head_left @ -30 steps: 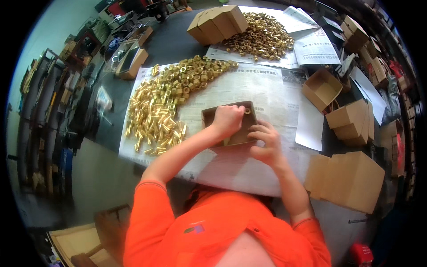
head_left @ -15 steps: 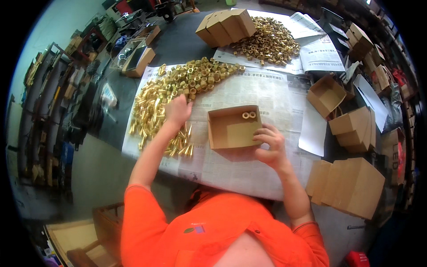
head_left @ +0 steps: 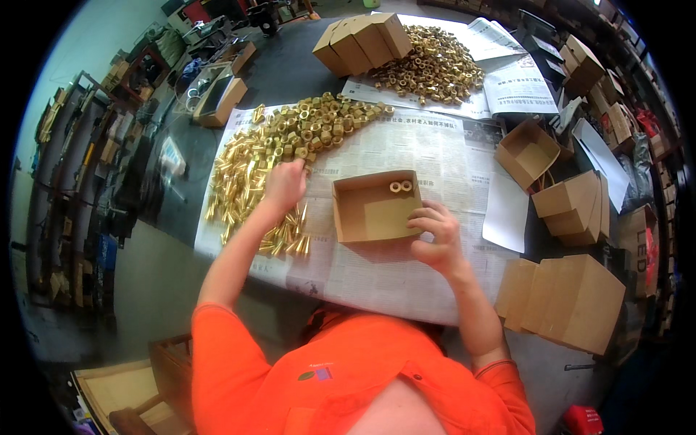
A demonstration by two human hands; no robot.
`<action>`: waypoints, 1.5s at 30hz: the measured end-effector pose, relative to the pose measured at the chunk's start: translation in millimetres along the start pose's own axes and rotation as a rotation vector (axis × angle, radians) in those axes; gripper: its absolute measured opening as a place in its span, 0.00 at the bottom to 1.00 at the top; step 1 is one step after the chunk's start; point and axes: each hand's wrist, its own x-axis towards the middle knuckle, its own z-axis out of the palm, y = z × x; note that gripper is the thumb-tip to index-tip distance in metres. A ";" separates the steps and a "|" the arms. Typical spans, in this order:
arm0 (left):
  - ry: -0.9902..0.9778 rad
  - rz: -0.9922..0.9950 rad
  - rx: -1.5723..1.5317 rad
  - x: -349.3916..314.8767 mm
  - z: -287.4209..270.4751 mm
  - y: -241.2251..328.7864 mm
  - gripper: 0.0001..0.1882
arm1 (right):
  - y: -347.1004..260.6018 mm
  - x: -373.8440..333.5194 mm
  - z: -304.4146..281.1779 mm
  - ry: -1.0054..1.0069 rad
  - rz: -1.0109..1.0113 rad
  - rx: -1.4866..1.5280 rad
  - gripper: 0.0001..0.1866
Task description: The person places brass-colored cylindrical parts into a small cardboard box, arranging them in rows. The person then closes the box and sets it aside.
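An open cardboard box (head_left: 357,210) sits on newspaper in front of me, with two brass nuts (head_left: 400,186) side by side in its far right corner. My right hand (head_left: 439,236) holds the box's right wall, fingers over the edge. My left hand (head_left: 286,184) is closed at the near edge of a heap of brass hex nuts (head_left: 319,125); what its fingers hold, if anything, is hidden. Left of and below that hand lie many brass cone-shaped fittings (head_left: 239,163), spilling toward me.
Beyond lies a second brass nut pile (head_left: 442,69), with closed cardboard boxes (head_left: 359,45) beside it. An open box (head_left: 528,151) and nested boxes (head_left: 573,206) stand to the right. Flattened-looking stacked cartons (head_left: 569,301) are near right. White paper (head_left: 505,217) lies by the table's right side.
My left hand has drawn slightly toward me along the edge of the nuts, its fingers now more closed. My right hand stays on the box. The whole view has shifted slightly.
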 end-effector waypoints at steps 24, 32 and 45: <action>-0.066 0.114 -0.551 -5.3 -54.2 102.3 0.08 | 1.1 -1.2 0.5 0.014 0.010 0.002 0.13; -0.102 0.159 -0.303 4.2 -5.7 141.8 0.05 | 0.1 -0.2 -0.2 -0.001 0.040 0.038 0.13; -0.088 0.280 -0.134 4.1 10.6 149.2 0.06 | -1.5 0.6 0.6 -0.009 0.021 0.018 0.14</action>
